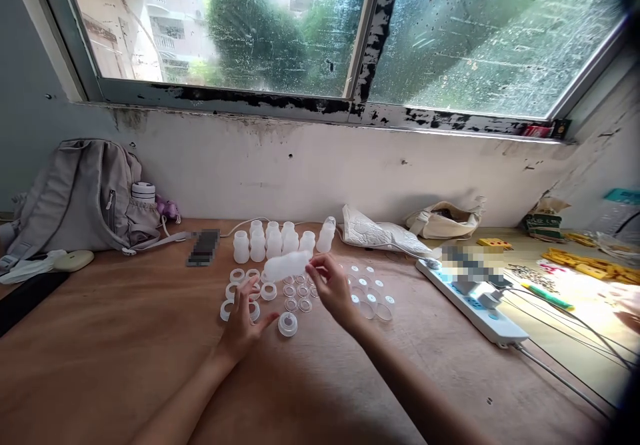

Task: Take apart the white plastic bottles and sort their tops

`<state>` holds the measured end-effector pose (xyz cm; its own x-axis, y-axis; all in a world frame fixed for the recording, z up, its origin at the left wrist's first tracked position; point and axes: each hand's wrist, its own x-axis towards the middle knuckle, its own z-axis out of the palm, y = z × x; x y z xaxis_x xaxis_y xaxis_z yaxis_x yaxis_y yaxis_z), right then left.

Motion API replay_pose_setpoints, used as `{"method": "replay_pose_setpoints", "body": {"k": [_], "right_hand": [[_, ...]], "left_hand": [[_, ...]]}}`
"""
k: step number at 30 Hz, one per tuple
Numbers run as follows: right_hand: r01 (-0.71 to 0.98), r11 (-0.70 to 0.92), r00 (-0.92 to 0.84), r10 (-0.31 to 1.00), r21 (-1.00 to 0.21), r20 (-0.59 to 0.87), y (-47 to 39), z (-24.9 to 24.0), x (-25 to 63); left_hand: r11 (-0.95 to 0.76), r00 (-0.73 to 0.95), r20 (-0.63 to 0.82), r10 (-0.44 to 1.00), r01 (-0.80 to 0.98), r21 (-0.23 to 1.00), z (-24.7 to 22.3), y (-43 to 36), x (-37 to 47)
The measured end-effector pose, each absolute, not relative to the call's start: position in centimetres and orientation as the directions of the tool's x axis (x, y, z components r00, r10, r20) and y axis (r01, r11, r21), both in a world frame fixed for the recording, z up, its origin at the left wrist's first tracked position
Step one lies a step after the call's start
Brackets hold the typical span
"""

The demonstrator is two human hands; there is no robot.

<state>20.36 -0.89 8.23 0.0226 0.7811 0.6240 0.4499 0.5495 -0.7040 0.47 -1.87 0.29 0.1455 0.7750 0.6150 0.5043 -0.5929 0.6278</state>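
My right hand (334, 293) pinches one end of a frosted white plastic bottle (286, 267), holding it on its side above the table. Beside the bottle's other end, my left hand (243, 325) has its fingers spread and holds nothing. It hovers over several white plastic rings (269, 291), partly covering them. Thinner transparent rings (291, 305) lie under and in front of the bottle. A round white stepped cap-like piece (287, 325) sits between my hands. To the right of my right hand are transparent round pieces (384, 311) and small white discs (371, 297).
Several frosted bottles (274, 241) stand in rows behind my hands, one (327, 234) tilted. A power strip (473, 301) with plugs and cables lies right. A grey backpack (95, 191), a blurred dark object (203, 247), a silvery packet (373, 230) and a beige pouch (444, 219) line the back.
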Motion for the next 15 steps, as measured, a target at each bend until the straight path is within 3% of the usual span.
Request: {"method": "replay_pose_setpoints", "body": {"k": [7,10,15], "right_hand": [[0.694,0.469,0.231,0.574,-0.546,0.786,7.0,12.5,23.0],[0.856,0.228,0.177,0.716,-0.465,0.676,10.8,13.2,23.5],[0.922,0.057,0.155,0.853,-0.384,0.498,15.2,12.2,23.6]], "left_hand": [[-0.709,0.405,0.598,0.691,0.54,0.453,0.8,-2.1,0.3],[-0.716,0.473,0.544,0.693,0.54,0.443,1.0,-2.6,0.6],[-0.689,0.498,0.476,0.725,0.534,0.49,1.2,-3.4,1.4]]}}
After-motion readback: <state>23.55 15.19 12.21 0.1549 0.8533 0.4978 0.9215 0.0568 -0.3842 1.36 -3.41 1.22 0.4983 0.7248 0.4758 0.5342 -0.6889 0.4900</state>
